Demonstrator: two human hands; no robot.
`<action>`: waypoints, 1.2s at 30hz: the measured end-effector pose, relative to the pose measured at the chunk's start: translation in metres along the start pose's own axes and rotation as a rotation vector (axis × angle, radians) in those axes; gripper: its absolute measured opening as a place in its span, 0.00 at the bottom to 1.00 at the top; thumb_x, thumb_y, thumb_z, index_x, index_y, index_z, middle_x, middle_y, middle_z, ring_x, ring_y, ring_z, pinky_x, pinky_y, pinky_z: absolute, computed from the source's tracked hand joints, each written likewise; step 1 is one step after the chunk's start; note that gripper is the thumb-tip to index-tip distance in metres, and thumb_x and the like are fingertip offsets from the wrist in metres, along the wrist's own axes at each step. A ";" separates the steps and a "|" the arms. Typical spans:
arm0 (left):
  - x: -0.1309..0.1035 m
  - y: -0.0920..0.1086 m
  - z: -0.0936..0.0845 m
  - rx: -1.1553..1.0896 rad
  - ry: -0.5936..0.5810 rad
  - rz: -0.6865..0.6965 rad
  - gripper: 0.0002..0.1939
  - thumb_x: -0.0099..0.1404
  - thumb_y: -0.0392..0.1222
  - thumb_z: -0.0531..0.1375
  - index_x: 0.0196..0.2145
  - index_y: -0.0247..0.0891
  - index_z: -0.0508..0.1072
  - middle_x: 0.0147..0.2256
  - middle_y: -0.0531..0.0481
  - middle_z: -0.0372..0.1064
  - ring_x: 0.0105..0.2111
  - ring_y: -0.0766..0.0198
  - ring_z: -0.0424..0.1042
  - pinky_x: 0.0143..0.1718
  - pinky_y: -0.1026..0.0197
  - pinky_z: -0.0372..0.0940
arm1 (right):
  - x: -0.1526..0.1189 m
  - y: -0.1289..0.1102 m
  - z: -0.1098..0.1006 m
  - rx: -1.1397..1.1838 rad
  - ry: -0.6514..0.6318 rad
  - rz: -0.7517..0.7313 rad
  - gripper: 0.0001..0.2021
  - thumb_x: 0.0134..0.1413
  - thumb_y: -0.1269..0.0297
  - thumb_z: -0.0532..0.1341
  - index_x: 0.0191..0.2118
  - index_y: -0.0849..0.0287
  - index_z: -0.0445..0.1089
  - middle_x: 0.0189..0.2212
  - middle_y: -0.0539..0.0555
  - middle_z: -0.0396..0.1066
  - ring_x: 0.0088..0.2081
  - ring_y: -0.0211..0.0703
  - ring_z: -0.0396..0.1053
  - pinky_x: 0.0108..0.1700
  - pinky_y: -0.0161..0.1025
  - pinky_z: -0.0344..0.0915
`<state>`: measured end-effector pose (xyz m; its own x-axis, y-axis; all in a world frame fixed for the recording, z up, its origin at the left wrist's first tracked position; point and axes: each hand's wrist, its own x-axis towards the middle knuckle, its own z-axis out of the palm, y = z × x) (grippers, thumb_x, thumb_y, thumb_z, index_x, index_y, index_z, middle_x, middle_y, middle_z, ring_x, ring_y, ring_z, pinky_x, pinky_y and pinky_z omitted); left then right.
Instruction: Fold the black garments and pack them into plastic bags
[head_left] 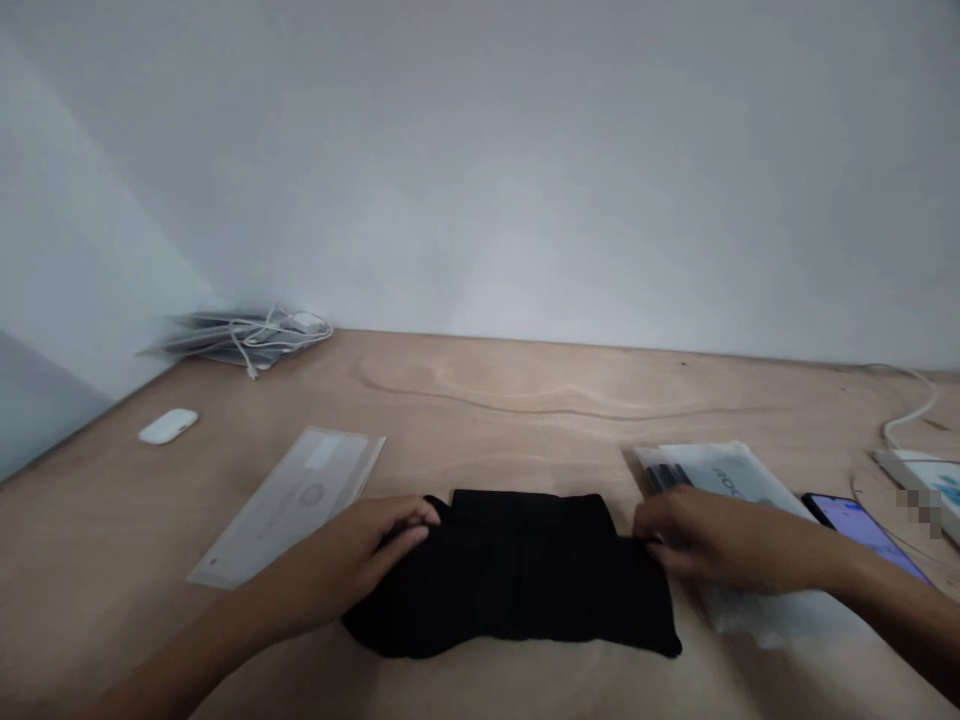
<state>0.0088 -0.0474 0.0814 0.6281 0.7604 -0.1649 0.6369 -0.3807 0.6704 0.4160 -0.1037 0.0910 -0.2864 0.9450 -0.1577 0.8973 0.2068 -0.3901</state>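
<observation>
A black cloth (pixel 517 580) lies folded on the wooden table, with a narrower part showing beyond its far edge. My left hand (pixel 382 545) pinches the cloth's upper left corner between thumb and fingers. At the upper right corner, my right hand (pixel 675 535) grips the cloth the same way. Beside my left forearm lies a flat translucent bag (pixel 292 505) with faint print. Another translucent bag (pixel 735 475), with dark lettering and something dark inside, is partly under my right hand and forearm.
A white rounded case (pixel 169 426) sits at the left on the table (pixel 480 400). Grey packets with a white cable (pixel 255 335) lie in the far left corner. At the right are a lit phone (pixel 862 530) and a white box (pixel 922 475). A wall stands behind.
</observation>
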 end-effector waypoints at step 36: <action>0.000 -0.012 0.034 0.067 0.052 -0.417 0.18 0.63 0.53 0.57 0.40 0.37 0.77 0.42 0.39 0.78 0.44 0.44 0.77 0.46 0.48 0.68 | 0.023 -0.032 0.160 -0.287 0.368 -0.130 0.27 0.71 0.55 0.52 0.71 0.56 0.54 0.73 0.59 0.43 0.71 0.55 0.46 0.67 0.57 0.57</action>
<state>0.0164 -0.0609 0.0486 0.2878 0.8815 -0.3743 0.8606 -0.0665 0.5050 0.3269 -0.1290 -0.0453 -0.3108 0.9228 0.2276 0.9333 0.3416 -0.1109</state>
